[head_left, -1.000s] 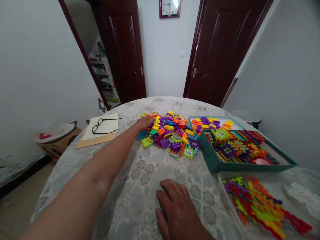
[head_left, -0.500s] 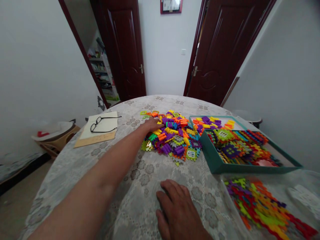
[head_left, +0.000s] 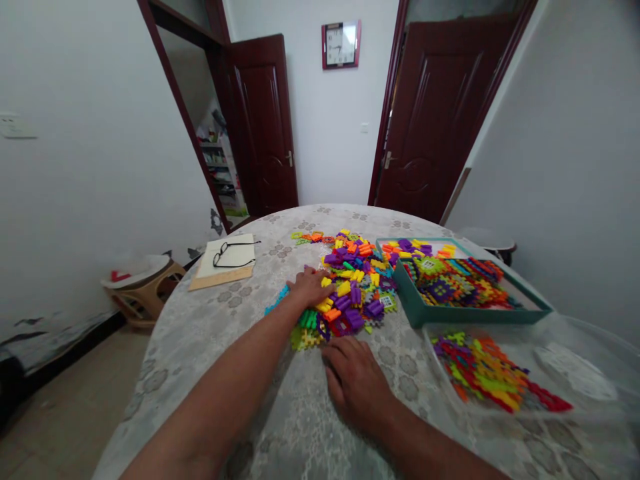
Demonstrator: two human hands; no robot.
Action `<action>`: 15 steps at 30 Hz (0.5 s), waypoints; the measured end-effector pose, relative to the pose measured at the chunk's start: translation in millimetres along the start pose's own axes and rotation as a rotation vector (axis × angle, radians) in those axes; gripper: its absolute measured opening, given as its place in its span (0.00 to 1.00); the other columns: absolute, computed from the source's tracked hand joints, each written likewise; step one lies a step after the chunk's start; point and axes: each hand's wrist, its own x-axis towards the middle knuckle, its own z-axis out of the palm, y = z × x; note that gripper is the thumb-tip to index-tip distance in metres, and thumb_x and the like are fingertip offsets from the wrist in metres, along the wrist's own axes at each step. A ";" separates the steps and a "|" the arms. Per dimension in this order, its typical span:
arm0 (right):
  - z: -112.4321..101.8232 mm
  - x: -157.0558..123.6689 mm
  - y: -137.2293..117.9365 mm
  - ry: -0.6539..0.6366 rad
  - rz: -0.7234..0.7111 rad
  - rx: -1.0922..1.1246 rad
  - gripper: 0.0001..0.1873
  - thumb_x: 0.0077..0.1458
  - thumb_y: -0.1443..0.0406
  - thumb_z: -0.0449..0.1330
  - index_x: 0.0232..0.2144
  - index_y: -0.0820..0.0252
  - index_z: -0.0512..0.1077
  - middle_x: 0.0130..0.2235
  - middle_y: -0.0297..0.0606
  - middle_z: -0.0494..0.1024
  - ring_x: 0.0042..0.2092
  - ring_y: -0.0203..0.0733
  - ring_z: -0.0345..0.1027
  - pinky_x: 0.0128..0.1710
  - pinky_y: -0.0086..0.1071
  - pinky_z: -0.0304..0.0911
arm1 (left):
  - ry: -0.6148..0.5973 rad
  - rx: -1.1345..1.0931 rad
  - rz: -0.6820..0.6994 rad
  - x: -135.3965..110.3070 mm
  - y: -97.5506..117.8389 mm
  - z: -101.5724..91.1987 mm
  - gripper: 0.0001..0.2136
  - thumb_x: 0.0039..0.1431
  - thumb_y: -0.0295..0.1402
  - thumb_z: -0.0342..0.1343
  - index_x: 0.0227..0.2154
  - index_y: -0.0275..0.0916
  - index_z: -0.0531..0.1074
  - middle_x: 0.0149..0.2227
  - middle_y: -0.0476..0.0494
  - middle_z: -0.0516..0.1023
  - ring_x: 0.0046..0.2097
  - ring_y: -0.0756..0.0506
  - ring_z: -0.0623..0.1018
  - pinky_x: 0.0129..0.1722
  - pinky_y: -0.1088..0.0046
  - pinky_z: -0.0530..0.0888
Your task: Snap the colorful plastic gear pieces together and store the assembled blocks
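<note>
My left hand (head_left: pixel 309 288) has moved nearer me, shifting part of the plastic pile (head_left: pixel 353 297); fingers curve over it, grip indeterminable. My right hand (head_left: pixel 356 373), loosely open, rests palm-down on the worktop (head_left: pixel 300 413) at the pile's near edge.

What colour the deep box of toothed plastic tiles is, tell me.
The deep box has dark teal-green outer walls, seen best in the head view.

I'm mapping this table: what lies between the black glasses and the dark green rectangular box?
Head view: a heap of multicoloured plastic pieces, with the left hand on its left side.
</note>
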 end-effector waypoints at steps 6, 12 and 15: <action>-0.3 -0.2 -0.8 0.009 0.031 -0.109 0.15 0.62 0.70 0.60 0.51 0.57 0.75 0.49 0.43 0.75 0.51 0.49 0.65 0.54 0.43 0.60 | 0.036 -0.002 0.007 -41.5 10.0 7.3 0.30 0.64 0.62 0.47 0.65 0.60 0.69 0.68 0.38 0.67 0.66 0.26 0.68 0.62 0.31 0.63; -6.1 2.6 1.0 0.026 0.152 -0.177 0.11 0.63 0.69 0.59 0.47 0.59 0.75 0.47 0.44 0.75 0.50 0.50 0.64 0.51 0.42 0.58 | 0.050 -0.005 0.092 -68.6 12.9 12.1 0.30 0.67 0.61 0.46 0.65 0.54 0.69 0.71 0.36 0.65 0.69 0.29 0.65 0.65 0.39 0.62; -8.4 2.3 5.8 0.057 0.191 -0.197 0.10 0.63 0.68 0.60 0.47 0.59 0.74 0.49 0.44 0.75 0.51 0.51 0.63 0.51 0.42 0.58 | 0.054 -0.007 0.156 -83.2 15.6 14.4 0.30 0.68 0.60 0.46 0.65 0.51 0.69 0.67 0.38 0.71 0.68 0.32 0.68 0.67 0.46 0.63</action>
